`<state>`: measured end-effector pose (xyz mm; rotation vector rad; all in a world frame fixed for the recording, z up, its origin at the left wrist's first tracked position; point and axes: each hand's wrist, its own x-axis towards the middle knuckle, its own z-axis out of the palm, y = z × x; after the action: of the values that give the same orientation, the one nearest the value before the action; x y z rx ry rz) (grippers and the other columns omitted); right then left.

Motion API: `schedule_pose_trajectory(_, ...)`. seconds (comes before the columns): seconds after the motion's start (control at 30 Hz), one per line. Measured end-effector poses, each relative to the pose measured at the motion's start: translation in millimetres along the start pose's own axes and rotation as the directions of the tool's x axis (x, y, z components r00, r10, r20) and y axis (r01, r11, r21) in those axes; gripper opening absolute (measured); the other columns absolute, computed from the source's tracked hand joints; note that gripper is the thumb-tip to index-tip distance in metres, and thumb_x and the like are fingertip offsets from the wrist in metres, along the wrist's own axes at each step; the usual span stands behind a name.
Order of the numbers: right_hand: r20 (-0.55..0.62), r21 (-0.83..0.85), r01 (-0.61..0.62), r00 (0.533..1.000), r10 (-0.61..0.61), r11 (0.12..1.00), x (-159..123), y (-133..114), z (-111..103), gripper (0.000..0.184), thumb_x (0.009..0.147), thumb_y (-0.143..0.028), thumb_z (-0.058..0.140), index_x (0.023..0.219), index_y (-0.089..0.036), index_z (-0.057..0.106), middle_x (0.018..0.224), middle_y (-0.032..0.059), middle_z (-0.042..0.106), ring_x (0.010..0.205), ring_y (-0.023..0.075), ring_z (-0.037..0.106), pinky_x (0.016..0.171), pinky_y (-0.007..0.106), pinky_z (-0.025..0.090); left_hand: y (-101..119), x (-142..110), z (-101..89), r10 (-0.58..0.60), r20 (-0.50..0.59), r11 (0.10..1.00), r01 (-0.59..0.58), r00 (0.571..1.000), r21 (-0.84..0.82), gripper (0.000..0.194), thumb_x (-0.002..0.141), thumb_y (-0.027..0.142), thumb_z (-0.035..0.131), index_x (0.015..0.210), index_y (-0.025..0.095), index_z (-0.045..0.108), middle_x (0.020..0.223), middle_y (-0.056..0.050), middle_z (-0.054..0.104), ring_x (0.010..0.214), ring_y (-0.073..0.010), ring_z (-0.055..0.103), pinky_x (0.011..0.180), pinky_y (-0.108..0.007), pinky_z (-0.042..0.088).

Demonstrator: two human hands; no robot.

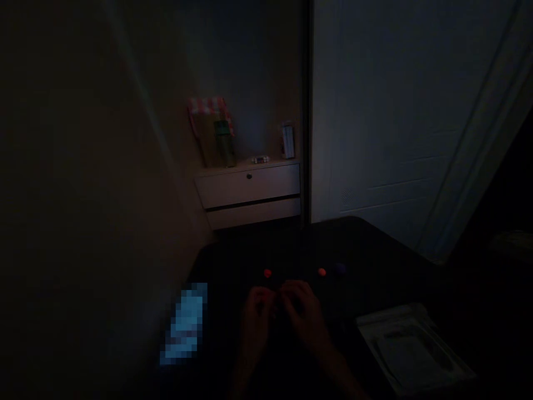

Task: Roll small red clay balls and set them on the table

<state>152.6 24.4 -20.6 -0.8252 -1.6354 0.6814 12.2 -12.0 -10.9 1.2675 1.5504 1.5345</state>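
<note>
In the dim head view, my left hand (257, 312) and my right hand (305, 312) meet low over the dark table (300, 244). The fingers of both are bent inward, thumbs and fingertips drawn together. A hint of red shows at the fingertips, but what they hold is too dark to make out. Just beyond my left hand lies a small red lump (267, 273). Past my right hand sit a small orange-red lump (322, 272) and, beside it, a dark purple lump (340, 269).
A clear-looking flat bag (412, 347) lies at the table's right. A bright pixelated screen shape (185, 325) glows at the left. Behind stands a white drawer unit (250, 189) bearing a green-capped bottle (225, 143), next to a white door (395, 122).
</note>
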Motion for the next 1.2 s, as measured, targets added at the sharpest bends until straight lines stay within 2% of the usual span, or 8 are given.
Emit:
schedule_pose_trajectory(0.17, 0.009, -0.005, 0.008, 1.000, -0.008, 1.000, 0, 1, 1, 0.017, 0.098, -0.022, 0.059, 0.098, -0.024, 0.076, 0.109, 0.0094, 0.072, 0.108, 0.0260, 0.067, 0.096, 0.039, 0.053, 3, -2, -0.7, 0.013, -0.060, 0.996, -0.019, 0.998, -0.091, 0.052, 0.091, 0.066, 0.057, 0.112, 0.019, 0.061, 0.106, -0.013, 0.078, 0.068, -0.0182, 0.070, 0.068, -0.034, 0.057)
schedule_pose_trajectory(0.27, 0.006, -0.011, 0.011, 1.000, -0.011, 1.000, 0, 2, 1, 0.017, 0.097, -0.021, 0.059, 0.099, -0.023, 0.076, 0.109, 0.0095, 0.072, 0.108, 0.0259, 0.067, 0.096, 0.040, 0.053, 2, -3, -0.8, -0.008, -0.054, 0.994, 0.002, 0.998, -0.112, 0.056, 0.094, 0.070, 0.051, 0.111, 0.018, 0.061, 0.108, -0.015, 0.078, 0.067, -0.0176, 0.070, 0.069, -0.035, 0.058)
schedule_pose_trajectory(0.57, -0.006, -0.016, 0.012, 1.000, -0.012, 1.000, 1, 1, 0, 0.016, 0.097, -0.021, 0.060, 0.098, -0.023, 0.076, 0.108, 0.0095, 0.072, 0.107, 0.0261, 0.067, 0.096, 0.040, 0.053, 1, -1, 0.4, -0.053, -0.039, 0.997, 0.051, 0.998, -0.059, 0.067, 0.087, 0.082, 0.048, 0.083, 0.017, 0.065, 0.072, -0.008, 0.075, 0.061, -0.0188, 0.068, 0.060, -0.030, 0.054)
schedule_pose_trajectory(0.73, 0.001, -0.010, 0.003, 1.000, -0.003, 1.000, 1, 1, 0, 0.016, 0.096, -0.020, 0.060, 0.097, -0.023, 0.076, 0.108, 0.0090, 0.072, 0.106, 0.0257, 0.068, 0.095, 0.040, 0.054, 9, -3, 3.4, -0.059, 0.016, 0.998, 0.058, 0.998, 0.023, 0.054, 0.078, 0.073, 0.067, 0.071, 0.019, 0.062, 0.055, -0.001, 0.065, 0.050, -0.0154, 0.060, 0.051, -0.025, 0.046)
schedule_pose_trajectory(0.83, 0.005, -0.010, -0.005, 1.000, 0.006, 1.000, 1, 3, 0, 0.017, 0.095, -0.018, 0.060, 0.099, -0.023, 0.075, 0.110, 0.0089, 0.071, 0.108, 0.0254, 0.067, 0.097, 0.040, 0.054, 10, -3, 4.0, -0.062, 0.012, 0.998, 0.062, 0.998, 0.016, 0.044, 0.073, 0.061, 0.077, 0.075, 0.019, 0.063, 0.060, 0.001, 0.066, 0.053, -0.0146, 0.060, 0.050, -0.023, 0.044)
schedule_pose_trajectory(0.97, 0.014, -0.050, 0.024, 1.000, -0.024, 0.998, 0, 5, 2, 0.018, 0.096, -0.016, 0.058, 0.101, -0.023, 0.074, 0.111, 0.0091, 0.071, 0.110, 0.0256, 0.066, 0.098, 0.041, 0.054, 6, -1, 1.8, -0.026, 0.001, 0.999, 0.026, 1.000, 0.022, 0.037, 0.076, 0.053, 0.076, 0.085, 0.019, 0.066, 0.070, -0.002, 0.071, 0.061, -0.0177, 0.066, 0.057, -0.027, 0.050)
schedule_pose_trajectory(1.1, -0.006, -0.214, 0.098, 0.995, -0.102, 0.972, -4, 5, 6, 0.025, 0.095, -0.011, 0.055, 0.111, -0.022, 0.072, 0.117, 0.0115, 0.068, 0.114, 0.0280, 0.061, 0.100, 0.046, 0.052, 4, 1, -0.9, 0.021, -0.003, 0.999, -0.021, 1.000, 0.025, 0.040, 0.084, 0.057, 0.069, 0.093, 0.018, 0.069, 0.089, -0.009, 0.077, 0.072, -0.0207, 0.071, 0.069, -0.033, 0.056)
schedule_pose_trajectory(1.2, 0.018, -0.387, 0.121, 0.992, -0.124, 0.914, -6, 4, 8, 0.035, 0.091, -0.007, 0.055, 0.120, -0.022, 0.070, 0.122, 0.0128, 0.066, 0.118, 0.0314, 0.058, 0.100, 0.051, 0.050, 4, 1, -1.0, 0.023, -0.044, 0.999, -0.024, 0.999, -0.027, 0.050, 0.090, 0.066, 0.058, 0.101, 0.018, 0.068, 0.101, -0.013, 0.079, 0.073, -0.0208, 0.072, 0.072, -0.036, 0.058)
